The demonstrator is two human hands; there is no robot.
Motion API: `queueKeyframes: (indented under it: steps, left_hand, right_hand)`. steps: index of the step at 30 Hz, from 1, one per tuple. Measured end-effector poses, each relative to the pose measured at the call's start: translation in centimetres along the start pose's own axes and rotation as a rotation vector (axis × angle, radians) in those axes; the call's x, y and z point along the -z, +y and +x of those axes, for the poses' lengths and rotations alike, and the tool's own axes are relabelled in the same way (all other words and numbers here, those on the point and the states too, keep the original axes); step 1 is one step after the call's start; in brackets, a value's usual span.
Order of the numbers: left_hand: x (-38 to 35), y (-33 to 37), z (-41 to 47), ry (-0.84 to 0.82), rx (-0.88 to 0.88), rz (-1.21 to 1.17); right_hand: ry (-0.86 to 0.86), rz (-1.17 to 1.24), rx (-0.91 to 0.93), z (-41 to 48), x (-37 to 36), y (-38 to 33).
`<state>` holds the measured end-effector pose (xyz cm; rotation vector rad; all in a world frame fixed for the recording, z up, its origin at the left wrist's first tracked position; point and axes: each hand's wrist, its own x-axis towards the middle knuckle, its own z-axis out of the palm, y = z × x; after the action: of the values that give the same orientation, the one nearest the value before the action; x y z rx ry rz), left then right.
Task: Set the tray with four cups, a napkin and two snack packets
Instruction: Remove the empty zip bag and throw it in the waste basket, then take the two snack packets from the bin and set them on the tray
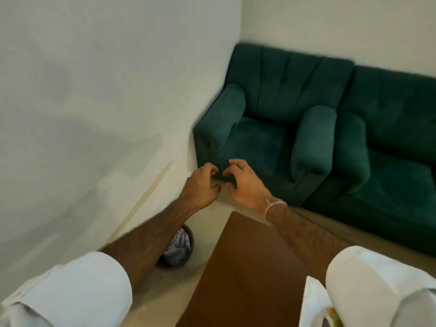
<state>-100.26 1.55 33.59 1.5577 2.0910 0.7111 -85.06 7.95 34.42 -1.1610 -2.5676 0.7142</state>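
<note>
No tray, cups or napkin in my view.
Left hand (200,185) and right hand (243,182) hover loosely curled, empty; white bag (315,305) lies at five o'clock, nearer the right.

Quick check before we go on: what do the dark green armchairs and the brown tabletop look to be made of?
The dark green armchairs look upholstered in a soft, matte, velvet-like fabric: padded arms, stitched channels and a button on the backrest. The brown tabletop looks like smooth wood or wood-look laminate with a low sheen; no grain shows through the blur, so I cannot tell which.
</note>
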Motion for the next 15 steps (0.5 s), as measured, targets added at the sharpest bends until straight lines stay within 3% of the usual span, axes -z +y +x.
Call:
queueKeyframes:
  steps: [9,15]
  left_hand:
    - [-1.2,22.5,-5.3,0.122,-0.208,0.029]
    - [-4.8,32.7,-7.0,0.112,-0.29,0.054]
  right_hand:
    - [0.201,-0.061,0.059,-13.1,19.9,5.6]
    - [0.29,-0.069,0.002,-21.4,27.5,11.5]
